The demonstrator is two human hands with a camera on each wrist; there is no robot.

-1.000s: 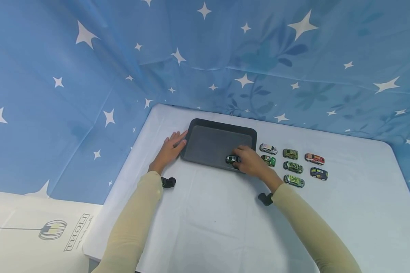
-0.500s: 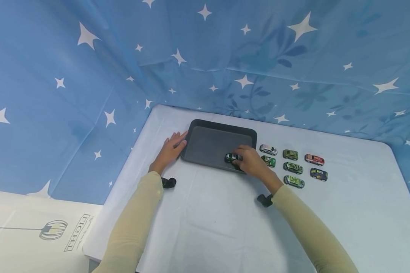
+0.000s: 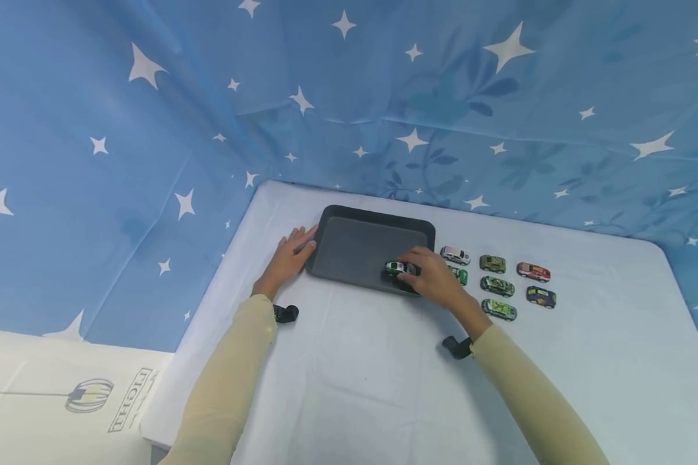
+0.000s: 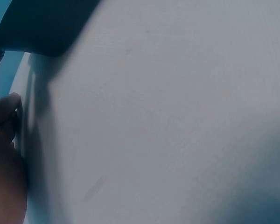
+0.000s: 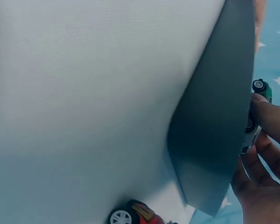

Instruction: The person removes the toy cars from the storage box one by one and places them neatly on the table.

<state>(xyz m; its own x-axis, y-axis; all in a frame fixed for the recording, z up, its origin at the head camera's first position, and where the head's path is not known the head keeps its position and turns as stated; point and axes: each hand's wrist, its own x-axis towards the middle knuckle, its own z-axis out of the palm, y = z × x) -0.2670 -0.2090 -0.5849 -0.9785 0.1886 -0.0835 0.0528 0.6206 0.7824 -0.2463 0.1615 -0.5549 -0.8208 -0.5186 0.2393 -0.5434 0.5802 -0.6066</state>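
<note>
A dark grey rectangular tray (image 3: 372, 240) lies on the white table. My right hand (image 3: 433, 278) pinches a green, white and black toy car (image 3: 397, 267) between thumb and fingers, over the tray's near right part. The right wrist view shows this toy car (image 5: 262, 88) with its wheels visible, just past the tray's side wall (image 5: 214, 107). Whether its wheels touch the tray floor, I cannot tell. My left hand (image 3: 287, 261) rests at the tray's left rim with fingers extended. In the left wrist view only part of the left hand (image 4: 7, 172) appears, beside the tray wall (image 4: 44, 28).
Right of the tray several toy cars stand in loose columns: a white car (image 3: 455, 255), a green car (image 3: 461, 275) partly behind my right hand, a camouflage car (image 3: 497, 285), a red-orange car (image 3: 533, 271) and a dark blue car (image 3: 541, 297). A star-printed blue curtain (image 3: 349, 90) hangs behind.
My right hand and the car have shifted slightly within the tray, the car turning a little so more of its green side shows. The left hand stays at the tray's rim.
</note>
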